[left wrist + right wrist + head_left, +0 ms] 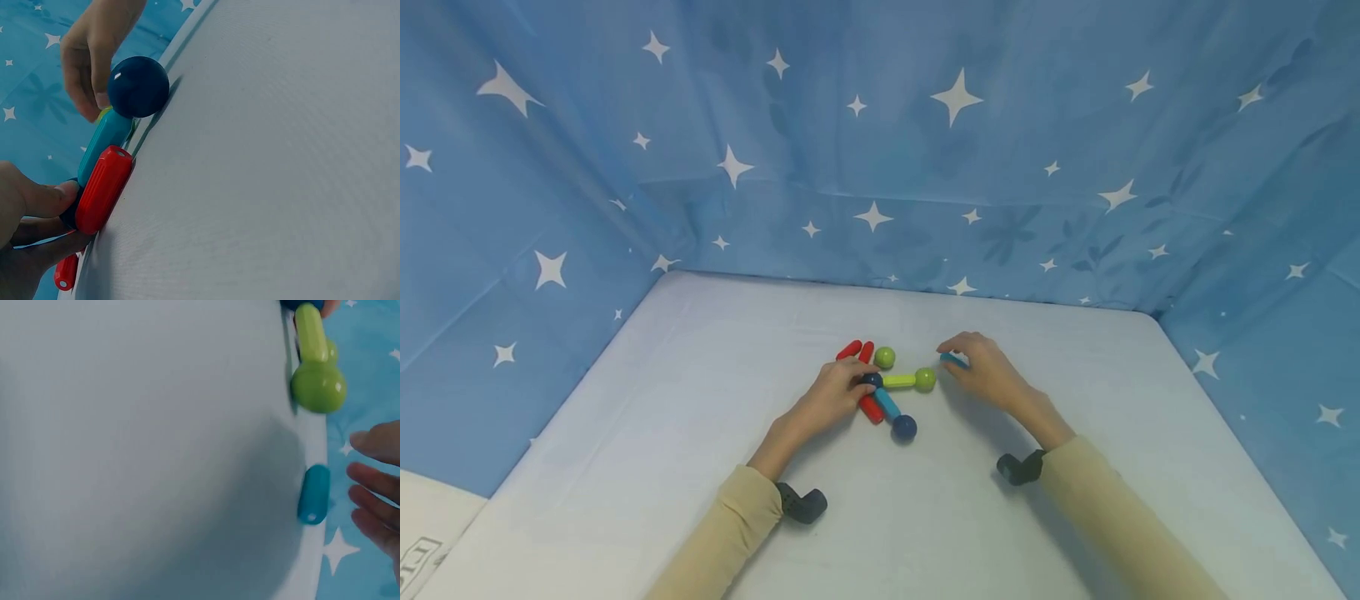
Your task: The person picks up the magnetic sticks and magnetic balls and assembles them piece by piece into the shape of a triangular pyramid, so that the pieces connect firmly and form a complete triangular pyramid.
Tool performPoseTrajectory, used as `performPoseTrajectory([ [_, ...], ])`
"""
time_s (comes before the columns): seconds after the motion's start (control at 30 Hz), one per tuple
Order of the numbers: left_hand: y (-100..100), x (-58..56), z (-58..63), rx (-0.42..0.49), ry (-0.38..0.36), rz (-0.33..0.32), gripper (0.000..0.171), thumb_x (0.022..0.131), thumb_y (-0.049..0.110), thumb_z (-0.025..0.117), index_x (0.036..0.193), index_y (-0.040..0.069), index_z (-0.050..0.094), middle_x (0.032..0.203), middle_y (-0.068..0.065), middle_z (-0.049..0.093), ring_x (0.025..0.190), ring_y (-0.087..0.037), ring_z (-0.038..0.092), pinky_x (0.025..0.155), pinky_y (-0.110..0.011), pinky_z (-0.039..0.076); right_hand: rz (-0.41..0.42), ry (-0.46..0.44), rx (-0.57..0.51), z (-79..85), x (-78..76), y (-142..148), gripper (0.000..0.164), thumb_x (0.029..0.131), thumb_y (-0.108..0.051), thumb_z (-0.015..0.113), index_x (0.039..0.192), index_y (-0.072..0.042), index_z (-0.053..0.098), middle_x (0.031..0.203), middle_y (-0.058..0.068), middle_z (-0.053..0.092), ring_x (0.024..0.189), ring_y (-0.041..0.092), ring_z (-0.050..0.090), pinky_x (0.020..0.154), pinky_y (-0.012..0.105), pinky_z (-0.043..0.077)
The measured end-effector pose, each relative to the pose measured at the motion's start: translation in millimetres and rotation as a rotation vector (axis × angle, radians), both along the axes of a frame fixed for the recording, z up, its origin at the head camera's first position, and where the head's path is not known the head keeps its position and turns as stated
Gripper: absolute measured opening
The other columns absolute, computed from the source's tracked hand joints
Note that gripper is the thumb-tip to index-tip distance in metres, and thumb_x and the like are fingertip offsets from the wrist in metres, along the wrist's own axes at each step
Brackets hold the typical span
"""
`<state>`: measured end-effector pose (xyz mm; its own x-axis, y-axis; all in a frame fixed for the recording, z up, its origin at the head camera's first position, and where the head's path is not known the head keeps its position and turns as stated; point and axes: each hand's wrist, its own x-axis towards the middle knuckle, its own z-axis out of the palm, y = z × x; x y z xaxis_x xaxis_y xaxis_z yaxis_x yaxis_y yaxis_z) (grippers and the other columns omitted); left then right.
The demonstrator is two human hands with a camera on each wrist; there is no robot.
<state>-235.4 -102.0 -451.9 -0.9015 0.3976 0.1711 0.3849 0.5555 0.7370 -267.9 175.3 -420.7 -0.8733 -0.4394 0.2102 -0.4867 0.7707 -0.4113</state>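
My left hand (pixel 826 393) pinches a dark blue ball (pixel 872 381) between thumb and fingers. From that ball a lime green rod (pixel 898 381) runs right to a green ball (pixel 925 379). A light blue rod (pixel 887 404) leads from it towards the front, ending in another dark blue ball (pixel 905 427). To the right, my right hand (pixel 988 371) hovers over a second light blue rod (pixel 314 494) lying on the table. Its thumb and fingers are apart, and a gap shows between them and the rod in the right wrist view.
A red rod (pixel 105 189) lies under the joined pieces, close to my left fingers. Two more red rods (pixel 848 350) and a loose green ball (pixel 885 357) lie behind them. The white table (pixel 880 517) meets a blue starry curtain (pixel 880 150) at its back and sides.
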Motion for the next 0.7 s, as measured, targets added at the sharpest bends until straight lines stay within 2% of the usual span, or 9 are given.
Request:
performPoseTrajectory([
  [0.17, 1, 0.7, 1.2, -0.001, -0.005, -0.004, 0.035, 0.093, 0.0, 0.071, 0.128, -0.002, 0.069, 0.111, -0.01, 0.069, 0.096, -0.018, 0.06, 0.089, -0.035, 0.057, -0.078, -0.045, 0.031, -7.4, -6.9, 9, 0.027, 0.094, -0.007, 0.072, 0.119, 0.004, 0.071, 0.115, 0.02, 0.07, 0.106, 0.036, 0.066, 0.091, 0.051, 0.057],
  [0.33, 2, 0.8, 1.7, -0.009, -0.006, -0.002, 0.036, 0.093, 0.001, 0.072, 0.128, -0.002, 0.069, 0.11, -0.01, 0.069, 0.096, -0.017, 0.06, 0.089, -0.035, 0.057, -0.104, -0.091, 0.064, -14.9, -8.8, 13, 0.031, 0.091, -0.002, 0.073, 0.119, 0.009, 0.069, 0.11, 0.022, 0.069, 0.104, 0.037, 0.068, 0.092, 0.05, 0.058],
  [0.53, 2, 0.2, 2.4, -0.011, -0.009, 0.001, 0.036, 0.093, 0.001, 0.072, 0.129, -0.001, 0.069, 0.11, -0.009, 0.068, 0.096, -0.017, 0.06, 0.09, -0.035, 0.057, -0.082, -0.086, 0.07, -14.7, -4.5, 15, 0.028, 0.089, 0.004, 0.071, 0.117, 0.01, 0.07, 0.105, 0.021, 0.07, 0.102, 0.037, 0.069, 0.092, 0.049, 0.058],
  [0.7, 0, 0.2, 2.8, -0.002, -0.006, -0.002, 0.035, 0.094, 0.002, 0.072, 0.128, -0.001, 0.069, 0.11, -0.009, 0.069, 0.093, -0.016, 0.059, 0.086, -0.032, 0.056, -0.037, -0.065, 0.065, -12.9, 5.7, 15, 0.027, 0.088, 0.005, 0.072, 0.114, 0.009, 0.072, 0.099, 0.017, 0.07, 0.095, 0.032, 0.069, 0.088, 0.046, 0.059],
])
